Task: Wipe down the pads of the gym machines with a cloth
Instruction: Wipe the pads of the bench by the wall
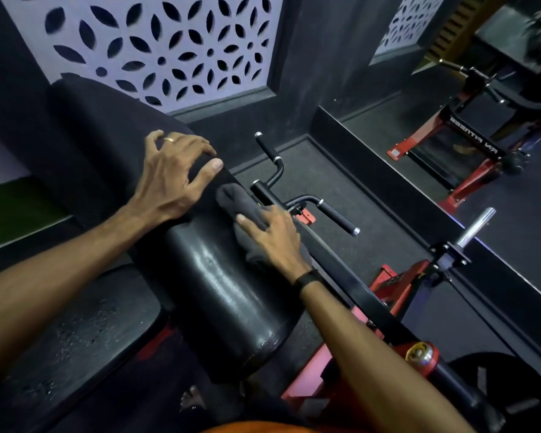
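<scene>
Dark wall with a pale cut-out lattice panel (156, 42) at left and back; left hand (172, 179) lies spread, fingers straight, on the black roller pad (206, 276). Right hand (274, 235) presses flat on a dark cloth (236, 200) on the pad's right side, beside black handle bars (338, 217). Speckled rubber floor (341, 189), wall mirror (450, 120) far right.

A long black pad (219, 292) with a glossy, rounded surface runs from lower centre up toward the left. On it lies a dark cloth (241, 207), bunched near the pad's right edge, with the right hand (274, 232) pressing flat on it. The left hand (175, 176) rests directly on the pad just beside the cloth, fingers spread over the upper edge.
</scene>
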